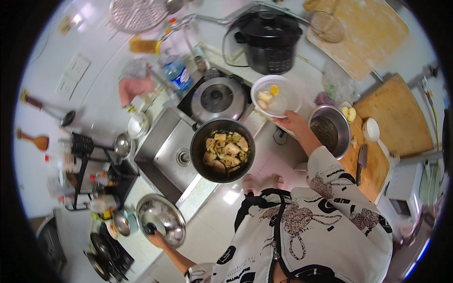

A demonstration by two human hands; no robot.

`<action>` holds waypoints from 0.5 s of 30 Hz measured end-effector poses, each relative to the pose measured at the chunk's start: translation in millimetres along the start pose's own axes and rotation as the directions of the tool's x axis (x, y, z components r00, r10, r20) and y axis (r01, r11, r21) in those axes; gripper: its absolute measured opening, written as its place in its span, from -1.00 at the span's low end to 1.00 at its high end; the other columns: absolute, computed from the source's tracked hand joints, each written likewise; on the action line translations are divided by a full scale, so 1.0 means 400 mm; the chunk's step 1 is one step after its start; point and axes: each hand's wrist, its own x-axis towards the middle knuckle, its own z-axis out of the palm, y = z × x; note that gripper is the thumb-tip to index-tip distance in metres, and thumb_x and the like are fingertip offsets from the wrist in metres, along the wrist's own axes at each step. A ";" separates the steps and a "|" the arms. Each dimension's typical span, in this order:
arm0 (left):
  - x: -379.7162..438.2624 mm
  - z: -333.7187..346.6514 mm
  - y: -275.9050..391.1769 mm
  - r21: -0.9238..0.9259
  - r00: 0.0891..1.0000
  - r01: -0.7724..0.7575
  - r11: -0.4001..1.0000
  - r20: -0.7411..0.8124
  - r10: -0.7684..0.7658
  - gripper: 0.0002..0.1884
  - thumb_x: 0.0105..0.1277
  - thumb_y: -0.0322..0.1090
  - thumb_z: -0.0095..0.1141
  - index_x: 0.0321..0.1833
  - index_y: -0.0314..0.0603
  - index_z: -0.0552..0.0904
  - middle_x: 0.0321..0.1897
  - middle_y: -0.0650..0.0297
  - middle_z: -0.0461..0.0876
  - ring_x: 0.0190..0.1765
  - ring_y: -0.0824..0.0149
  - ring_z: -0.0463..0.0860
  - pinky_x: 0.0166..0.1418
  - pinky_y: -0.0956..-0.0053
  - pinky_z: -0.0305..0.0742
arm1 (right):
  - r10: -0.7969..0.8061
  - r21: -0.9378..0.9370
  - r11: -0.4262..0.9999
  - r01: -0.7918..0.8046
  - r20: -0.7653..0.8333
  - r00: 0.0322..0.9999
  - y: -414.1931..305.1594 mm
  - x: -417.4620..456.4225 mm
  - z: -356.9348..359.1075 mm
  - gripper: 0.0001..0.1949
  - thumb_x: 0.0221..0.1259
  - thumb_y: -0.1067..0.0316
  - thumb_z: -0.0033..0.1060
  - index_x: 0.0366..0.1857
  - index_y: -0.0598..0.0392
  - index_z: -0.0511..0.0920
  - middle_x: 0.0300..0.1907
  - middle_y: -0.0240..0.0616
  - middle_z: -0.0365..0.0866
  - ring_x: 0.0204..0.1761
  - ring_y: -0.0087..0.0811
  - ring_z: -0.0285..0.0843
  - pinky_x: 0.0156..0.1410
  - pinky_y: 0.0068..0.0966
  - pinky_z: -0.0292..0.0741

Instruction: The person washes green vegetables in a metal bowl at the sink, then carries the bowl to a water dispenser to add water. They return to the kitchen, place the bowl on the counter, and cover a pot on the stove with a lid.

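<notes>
At the left, my left hand (156,239) grips the black knob of a shiny metal lid (174,221) over the counter. My right hand (288,121) holds the near rim of a white plastic colander (294,95). Inside the colander are a few pale pieces, which look like garlic or ginger, and a yellow piece (274,90). Between my hands is a dark deep pot (195,164), uncovered, with browned chunks and chopped greens (228,150) in it. It overlaps the sink's right edge; what supports it is hidden. Behind it, a lidded pan (216,97) sits on the stove.
A steel sink (170,141) lies left of the dark pot. At right are a steel pot (348,139) with dark contents, a cleaver (361,159) on a wooden cutting board (375,177) and a white bowl (371,130). A black electric cooker (270,46) stands at the back.
</notes>
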 end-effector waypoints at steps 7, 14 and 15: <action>0.022 -0.185 0.053 -0.011 0.992 -0.073 0.997 -0.099 0.072 -0.64 0.01 -0.23 0.13 -0.28 -0.45 0.51 -0.35 -0.16 0.57 -0.28 -0.18 0.52 -0.18 0.08 0.38 | 0.056 0.154 0.986 -0.062 0.044 0.998 -0.003 0.005 0.028 -0.60 0.12 0.55 -0.18 0.08 0.30 0.13 0.06 0.15 0.26 0.08 0.04 0.34 0.14 -0.10 0.44; 0.037 -0.418 0.330 -0.409 0.900 -0.403 0.819 -0.014 0.436 -0.64 0.13 -0.35 0.08 -0.11 -0.57 0.46 -0.31 -0.04 0.59 -0.31 0.21 0.53 -0.16 0.40 0.39 | 0.128 0.047 0.989 -0.139 0.187 0.974 0.026 -0.060 -0.072 -0.54 0.20 0.33 -0.02 0.09 0.27 0.08 -0.07 0.08 0.28 -0.02 0.11 0.38 0.05 -0.03 0.49; -0.022 -0.466 0.435 -0.375 0.872 -0.451 0.810 0.009 0.490 -0.66 0.18 -0.35 0.06 -0.09 -0.55 0.45 -0.32 0.07 0.58 -0.31 0.30 0.49 -0.16 0.46 0.38 | 0.160 0.034 0.984 -0.175 0.263 0.952 0.042 -0.119 -0.106 -0.59 0.20 0.34 -0.03 0.03 0.32 0.14 -0.03 0.12 0.29 0.03 0.08 0.35 0.11 -0.08 0.44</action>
